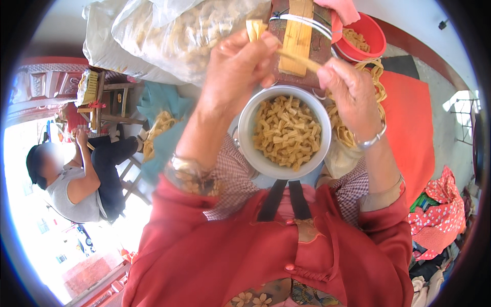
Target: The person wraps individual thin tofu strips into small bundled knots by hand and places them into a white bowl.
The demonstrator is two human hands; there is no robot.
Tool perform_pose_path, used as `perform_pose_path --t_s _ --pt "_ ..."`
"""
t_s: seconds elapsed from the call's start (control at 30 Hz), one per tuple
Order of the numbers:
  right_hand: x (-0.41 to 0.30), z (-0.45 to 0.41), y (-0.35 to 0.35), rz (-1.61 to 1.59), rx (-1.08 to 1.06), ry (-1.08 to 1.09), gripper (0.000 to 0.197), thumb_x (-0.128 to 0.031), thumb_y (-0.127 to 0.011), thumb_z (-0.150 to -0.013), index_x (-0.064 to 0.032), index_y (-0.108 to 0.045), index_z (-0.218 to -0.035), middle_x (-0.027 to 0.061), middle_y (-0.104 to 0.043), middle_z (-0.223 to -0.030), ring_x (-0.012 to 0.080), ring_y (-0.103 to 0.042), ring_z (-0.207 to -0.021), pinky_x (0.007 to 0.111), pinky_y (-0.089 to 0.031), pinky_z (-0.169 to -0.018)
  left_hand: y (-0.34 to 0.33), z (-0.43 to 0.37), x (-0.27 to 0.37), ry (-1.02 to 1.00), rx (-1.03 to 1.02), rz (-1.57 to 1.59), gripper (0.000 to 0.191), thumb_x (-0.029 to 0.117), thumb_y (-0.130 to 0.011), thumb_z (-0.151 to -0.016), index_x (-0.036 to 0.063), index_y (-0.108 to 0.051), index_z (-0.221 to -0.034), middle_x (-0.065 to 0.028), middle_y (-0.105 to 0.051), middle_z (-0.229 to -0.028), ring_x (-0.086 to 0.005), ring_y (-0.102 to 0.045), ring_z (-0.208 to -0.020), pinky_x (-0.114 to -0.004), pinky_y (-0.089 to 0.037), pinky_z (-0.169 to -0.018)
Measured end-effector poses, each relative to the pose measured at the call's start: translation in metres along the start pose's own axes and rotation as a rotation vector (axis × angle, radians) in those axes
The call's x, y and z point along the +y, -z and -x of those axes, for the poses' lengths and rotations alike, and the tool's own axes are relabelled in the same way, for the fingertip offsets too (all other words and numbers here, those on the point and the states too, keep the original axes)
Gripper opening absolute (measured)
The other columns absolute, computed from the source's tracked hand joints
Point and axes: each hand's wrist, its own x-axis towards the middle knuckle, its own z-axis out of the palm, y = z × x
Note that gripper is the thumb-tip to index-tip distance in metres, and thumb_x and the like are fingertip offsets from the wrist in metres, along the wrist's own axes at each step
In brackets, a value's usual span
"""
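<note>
A pale yellow strip, apparently bean curd skin, stretches between my two hands. My left hand pinches one part of it, and a folded, fanned end sticks up above the fingers. The strip's other part is in the grip of my right hand, just to the right. Below them, a round metal pot sits at my lap, with many short knotted pieces inside. Behind the strip, a wooden board lies on a dark red surface, bound by white cord.
Large clear plastic bags of similar pieces stand far left. A red bucket holds more at far right. Long loose strips hang beside the pot, next to red sheeting. A seated person works at left.
</note>
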Motion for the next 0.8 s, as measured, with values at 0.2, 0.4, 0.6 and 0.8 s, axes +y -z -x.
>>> perform_pose_path --t_s 0.2,0.4,0.6,0.8 --pt "0.026 -0.045 0.01 0.192 0.235 0.07 0.032 -0.031 -0.055 -0.092 -0.0023 -0.055 -0.077 0.0155 -0.047 -0.056 0.03 -0.049 -0.051 0.037 -0.037 -0.05 -0.012 -0.053 0.001 -0.175 0.024 -0.253 0.01 0.011 -0.061 -0.086 0.0018 -0.062 -0.083 0.001 -0.053 -0.062 -0.006 -0.046 -0.051 -0.023 -0.042 -0.047" --pt "0.08 -0.031 0.006 0.394 0.086 -0.101 0.036 -0.034 -0.049 -0.096 -0.0039 -0.055 -0.077 0.0053 -0.053 -0.062 0.0143 -0.05 -0.056 0.029 -0.04 -0.054 0.021 -0.066 -0.026 -0.285 0.24 -0.986 0.02 0.021 -0.062 -0.085 0.0019 -0.065 -0.08 0.0026 -0.053 -0.061 -0.0013 -0.047 -0.054 -0.02 -0.036 -0.045" --pt "-0.001 0.013 -0.027 -0.087 0.101 0.065 0.024 -0.027 -0.055 -0.094 -0.0043 -0.058 -0.086 0.0065 -0.056 -0.066 0.0128 -0.056 -0.062 0.028 -0.043 -0.057 0.013 0.009 -0.003 0.014 -0.088 -1.053 0.02 0.02 -0.062 -0.086 0.0011 -0.069 -0.083 -0.0049 -0.063 -0.062 -0.0077 -0.055 -0.058 -0.027 -0.044 -0.052" --pt "-0.042 0.06 -0.073 -0.147 -0.061 0.343 0.016 -0.019 -0.064 -0.084 -0.009 -0.052 -0.08 0.0085 -0.053 -0.067 0.0264 -0.057 -0.059 0.037 -0.043 -0.051 0.012 0.045 -0.043 0.516 -0.303 -0.571 0.028 0.026 -0.06 -0.091 -0.0011 -0.066 -0.087 -0.0058 -0.064 -0.067 -0.0104 -0.059 -0.059 -0.025 -0.046 -0.053"
